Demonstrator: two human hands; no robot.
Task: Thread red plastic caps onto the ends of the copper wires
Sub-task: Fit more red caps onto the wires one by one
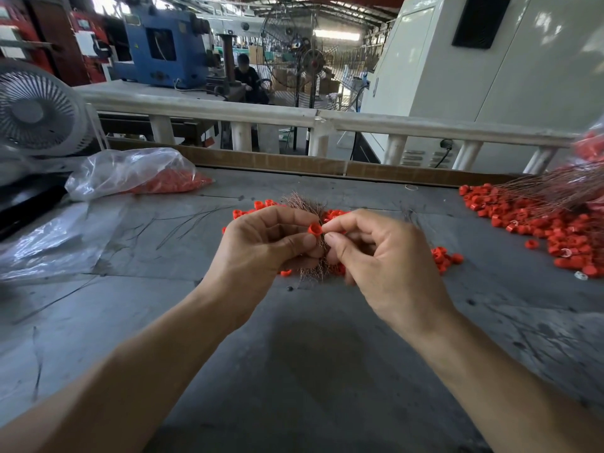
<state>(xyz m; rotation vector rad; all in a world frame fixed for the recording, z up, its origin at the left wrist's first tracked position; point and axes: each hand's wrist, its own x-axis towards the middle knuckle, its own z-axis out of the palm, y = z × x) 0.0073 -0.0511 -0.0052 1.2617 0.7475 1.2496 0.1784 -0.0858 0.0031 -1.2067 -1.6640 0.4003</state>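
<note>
Pinching one red cap [315, 229] between both hands, left hand [261, 246] also gripping copper wires [302, 204], right hand [385, 256]

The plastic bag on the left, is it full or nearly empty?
Partly full: the plastic bag lies slumped on the table, with red caps only along its lower right side.

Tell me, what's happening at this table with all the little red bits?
A person is fitting red caps onto copper wires. The left hand grips a bundle of wires and pinches one red cap; the right hand pinches at that cap. Loose caps are heaped on the table, more in a plastic bag.
</note>
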